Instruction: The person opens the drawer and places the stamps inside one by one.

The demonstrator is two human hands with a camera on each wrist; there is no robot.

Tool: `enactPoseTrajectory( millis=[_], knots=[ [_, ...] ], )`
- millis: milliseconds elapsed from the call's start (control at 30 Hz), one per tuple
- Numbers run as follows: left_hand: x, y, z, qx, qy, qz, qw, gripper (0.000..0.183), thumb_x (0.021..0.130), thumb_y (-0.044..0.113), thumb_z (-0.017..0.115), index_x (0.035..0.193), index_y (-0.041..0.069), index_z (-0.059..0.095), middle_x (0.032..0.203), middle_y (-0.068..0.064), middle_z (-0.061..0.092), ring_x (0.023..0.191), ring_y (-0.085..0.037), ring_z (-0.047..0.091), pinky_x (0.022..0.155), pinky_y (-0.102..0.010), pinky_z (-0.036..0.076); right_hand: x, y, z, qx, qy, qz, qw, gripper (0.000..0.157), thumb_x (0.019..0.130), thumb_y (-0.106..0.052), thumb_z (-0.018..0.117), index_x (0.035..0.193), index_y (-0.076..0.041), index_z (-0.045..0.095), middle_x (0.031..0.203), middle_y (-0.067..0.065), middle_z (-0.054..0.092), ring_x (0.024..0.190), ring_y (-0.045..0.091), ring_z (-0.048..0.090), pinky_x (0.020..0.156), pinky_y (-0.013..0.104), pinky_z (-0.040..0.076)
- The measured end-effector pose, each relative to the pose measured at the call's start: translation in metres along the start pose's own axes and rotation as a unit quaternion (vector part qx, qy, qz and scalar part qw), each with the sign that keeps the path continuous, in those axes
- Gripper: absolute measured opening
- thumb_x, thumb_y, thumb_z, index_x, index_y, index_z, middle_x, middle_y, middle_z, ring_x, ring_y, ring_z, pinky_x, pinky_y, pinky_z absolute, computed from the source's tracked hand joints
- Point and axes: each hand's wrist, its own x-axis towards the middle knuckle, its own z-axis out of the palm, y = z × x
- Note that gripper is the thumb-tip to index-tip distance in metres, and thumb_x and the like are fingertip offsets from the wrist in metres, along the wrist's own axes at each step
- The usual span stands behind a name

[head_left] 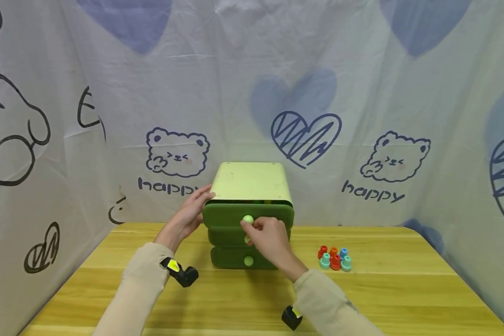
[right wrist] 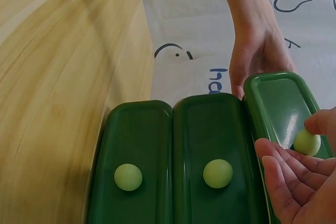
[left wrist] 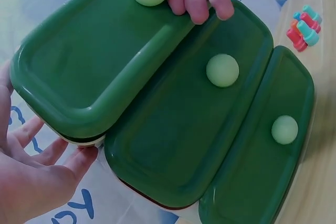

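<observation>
Cabinet [head_left: 252, 179] stands upright mid-table [head_left: 374, 303], near the curtain [head_left: 235, 93]. Top drawer [head_left: 224, 214] sits slightly proud of the middle drawer [head_left: 227, 237] and bottom drawer [head_left: 231, 259]; gap above its front shows a bit of color inside, can't tell what.

Grip: our right hand [head_left: 270, 238] pinches the top knob [head_left: 248, 219] between thumb and fingers. Our left hand [head_left: 189, 212] lies spread against the cabinet's left side, wrapped round nothing; we read it as a brace.

Risks: knob is round, so our pinch could slip on an off-axis pull. Brace is one-sided, so a hard pull could yaw or drag the whole cabinet. Overpull could make the drawer droop or tip things forward. If we push instead, left fingers lie just beside the drawer front: nip hazard.

Room: wood runs on in front, so pull travel looks fine; forearms and wrist cameras [head_left: 186, 276] crowd it. Curtain limits the back. Pegs [head_left: 335, 262] cluster right of the cabinet, apart from it, but our right sleeve [head_left: 325, 294] passes near; a wide elbow could topple them. Table's left edge is well apart; near edge is out of view.
</observation>
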Motion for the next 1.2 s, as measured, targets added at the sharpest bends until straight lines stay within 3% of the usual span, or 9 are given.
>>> enactPoseTrajectory(
  millis=[100, 233, 367, 533, 700, 1200],
  knots=[
    [0.0, 0.0, 0.0, 0.001, 0.002, -0.002, 1.0, 0.066, 0.099, 0.023, 0.049, 0.155, 0.01, 0.016, 0.156, -0.018, 0.019, 0.134, -0.033, 0.031, 0.075, -0.024, 0.048, 0.002, 0.0, 0.0, -0.003, 0.003, 0.002, 1.0, 0.036, 0.094, -0.032, 0.063, 0.074, -0.003, 0.071, 0.065, 0.006, 0.068, 0.057, 0.017, 0.066, 0.04, 0.027, 0.039],
    [0.0, 0.001, 0.001, -0.002, 0.003, -0.001, 1.0, 0.065, 0.099, 0.022, 0.048, 0.155, 0.01, 0.017, 0.155, -0.019, 0.021, 0.132, -0.033, 0.032, 0.073, -0.023, 0.048, 0.004, 0.001, 0.001, -0.002, 0.001, 0.006, 1.0, 0.036, 0.094, -0.032, 0.063, 0.074, -0.003, 0.071, 0.067, 0.007, 0.068, 0.061, 0.024, 0.068, 0.041, 0.027, 0.039],
    [0.0, 0.0, 0.002, -0.006, 0.003, 0.0, 1.0, 0.065, 0.099, 0.022, 0.049, 0.155, 0.009, 0.017, 0.155, -0.018, 0.021, 0.133, -0.033, 0.032, 0.078, -0.026, 0.048, 0.005, 0.001, 0.002, -0.001, -0.001, 0.01, 1.0, 0.037, 0.095, -0.032, 0.062, 0.074, -0.003, 0.07, 0.068, 0.008, 0.068, 0.062, 0.025, 0.068, 0.039, 0.026, 0.036],
    [-0.002, 0.0, 0.002, -0.009, 0.007, 0.002, 0.9999, 0.065, 0.099, 0.021, 0.049, 0.155, 0.009, 0.017, 0.156, -0.016, 0.019, 0.133, -0.033, 0.032, 0.095, -0.035, 0.044, 0.009, 0.002, 0.002, -0.002, 0.003, 0.014, 1.0, 0.036, 0.095, -0.03, 0.062, 0.074, -0.002, 0.07, 0.069, 0.007, 0.069, 0.06, 0.023, 0.067, 0.038, 0.025, 0.032],
    [-0.002, -0.001, 0.002, -0.013, 0.005, 0.009, 0.9999, 0.065, 0.099, 0.022, 0.049, 0.155, 0.009, 0.017, 0.157, -0.015, 0.017, 0.133, -0.034, 0.031, 0.108, -0.044, 0.034, 0.013, 0.003, 0.001, 0.004, 0.004, 0.022, 1.0, 0.036, 0.095, -0.03, 0.062, 0.075, -0.002, 0.07, 0.072, 0.008, 0.069, 0.06, 0.02, 0.068, 0.039, 0.027, 0.039],
    [-0.001, -0.001, 0.002, -0.014, 0.003, 0.016, 0.9998, 0.065, 0.1, 0.021, 0.048, 0.155, 0.008, 0.015, 0.157, -0.015, 0.017, 0.13, -0.033, 0.033, 0.108, -0.042, 0.034, 0.017, 0.004, 0.0, 0.002, -0.01, 0.018, 1.0, 0.037, 0.096, -0.032, 0.061, 0.077, -0.001, 0.07, 0.069, 0.007, 0.068, 0.061, 0.022, 0.067, 0.043, 0.029, 0.047]
  ],
)
